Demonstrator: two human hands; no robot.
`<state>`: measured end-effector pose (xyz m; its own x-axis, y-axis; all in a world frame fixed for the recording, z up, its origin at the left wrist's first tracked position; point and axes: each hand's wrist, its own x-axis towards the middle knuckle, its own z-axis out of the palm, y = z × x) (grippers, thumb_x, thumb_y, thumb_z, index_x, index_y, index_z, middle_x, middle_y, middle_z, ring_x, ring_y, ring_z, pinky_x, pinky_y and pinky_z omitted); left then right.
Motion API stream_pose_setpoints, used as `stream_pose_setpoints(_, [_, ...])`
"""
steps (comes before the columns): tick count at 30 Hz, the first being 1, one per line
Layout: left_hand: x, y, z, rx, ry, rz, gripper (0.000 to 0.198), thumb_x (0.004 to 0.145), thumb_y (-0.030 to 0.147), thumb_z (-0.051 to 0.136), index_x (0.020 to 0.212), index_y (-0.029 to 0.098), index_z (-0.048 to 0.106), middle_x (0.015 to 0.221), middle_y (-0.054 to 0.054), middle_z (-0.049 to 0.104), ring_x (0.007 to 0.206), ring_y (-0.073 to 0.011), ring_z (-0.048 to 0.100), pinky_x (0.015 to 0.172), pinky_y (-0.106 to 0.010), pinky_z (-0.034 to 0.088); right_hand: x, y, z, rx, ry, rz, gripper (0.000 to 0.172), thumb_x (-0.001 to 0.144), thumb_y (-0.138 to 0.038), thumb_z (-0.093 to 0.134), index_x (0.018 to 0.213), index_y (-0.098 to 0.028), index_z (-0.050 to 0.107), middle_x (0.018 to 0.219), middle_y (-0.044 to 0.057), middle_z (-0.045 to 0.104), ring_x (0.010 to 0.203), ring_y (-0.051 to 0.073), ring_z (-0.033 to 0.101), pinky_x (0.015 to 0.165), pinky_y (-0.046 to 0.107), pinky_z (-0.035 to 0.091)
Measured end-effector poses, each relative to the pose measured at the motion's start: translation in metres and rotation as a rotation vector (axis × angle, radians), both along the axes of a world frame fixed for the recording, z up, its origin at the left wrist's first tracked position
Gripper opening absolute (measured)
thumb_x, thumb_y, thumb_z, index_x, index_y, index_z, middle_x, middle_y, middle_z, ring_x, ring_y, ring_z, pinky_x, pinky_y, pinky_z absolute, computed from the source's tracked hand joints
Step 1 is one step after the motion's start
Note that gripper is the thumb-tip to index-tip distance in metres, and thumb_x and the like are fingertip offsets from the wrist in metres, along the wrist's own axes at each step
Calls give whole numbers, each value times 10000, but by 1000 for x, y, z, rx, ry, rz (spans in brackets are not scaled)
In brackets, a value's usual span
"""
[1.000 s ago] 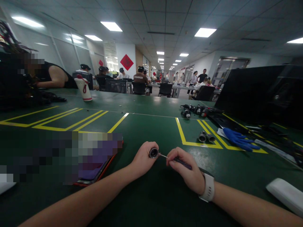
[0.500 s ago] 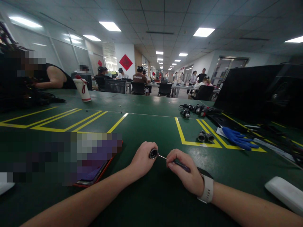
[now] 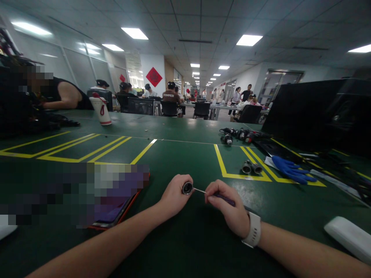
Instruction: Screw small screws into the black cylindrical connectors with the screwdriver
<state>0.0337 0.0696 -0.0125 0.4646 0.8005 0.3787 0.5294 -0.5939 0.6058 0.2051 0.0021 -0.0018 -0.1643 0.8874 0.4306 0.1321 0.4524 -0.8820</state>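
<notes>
My left hand [image 3: 174, 195] is closed round a small black cylindrical part [image 3: 187, 188] with a round metal face turned toward the camera. My right hand [image 3: 228, 208], with a white watch band at the wrist, pinches a thin tool with a dark purple handle [image 3: 223, 198]. The tool's metal tip touches the face of the part. Both hands rest low over the green table [image 3: 188, 154], near its front edge.
Two more cylindrical parts [image 3: 251, 167] lie inside a yellow-taped box to the right, with a blue glove [image 3: 291, 169] beyond. More parts [image 3: 237, 135] lie farther back. A phone [image 3: 116, 200] lies left, a white object [image 3: 348, 237] right, a white bottle [image 3: 100, 110] far left. Other people sit behind.
Almost nothing differs: both hands keep their hold and have shifted only a little while the tool tip stays at the part's face.
</notes>
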Motion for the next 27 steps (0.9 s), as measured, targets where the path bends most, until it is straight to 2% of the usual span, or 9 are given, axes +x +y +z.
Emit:
stream_pose_setpoints(5, [0, -1, -1, 20, 13, 13, 128, 719, 108, 550, 634, 198, 519, 655, 23, 522, 691, -175, 495, 617, -282, 366, -2, -4, 3, 85, -125, -31, 93, 758, -154, 502, 695, -189, 562, 670, 12, 556, 631, 161, 496, 600, 301, 402])
stream_pose_setpoints(11, [-1, -2, 1, -12, 23, -12, 96, 744, 158, 554, 664, 198, 518, 683, 20, 529, 688, -168, 504, 612, -272, 380, 3, 4, 0, -48, 41, 37, 76, 746, -150, 502, 703, -187, 552, 677, 5, 553, 646, 160, 512, 612, 299, 402])
stream_pose_setpoints(17, [-1, -1, 2, -43, 35, -19, 86, 740, 177, 568, 679, 186, 508, 680, 22, 521, 677, -158, 505, 590, -258, 379, 4, 8, -5, -51, 73, 45, 74, 755, -147, 484, 726, -193, 534, 680, 1, 552, 652, 160, 519, 617, 301, 414])
stream_pose_setpoints(27, [-1, 0, -3, -7, 50, 6, 107, 726, 112, 542, 656, 189, 522, 675, 16, 518, 701, -172, 495, 613, -275, 355, 0, -1, 2, 10, -77, 0, 70, 736, -153, 520, 689, -179, 566, 667, 7, 542, 634, 160, 488, 611, 299, 375])
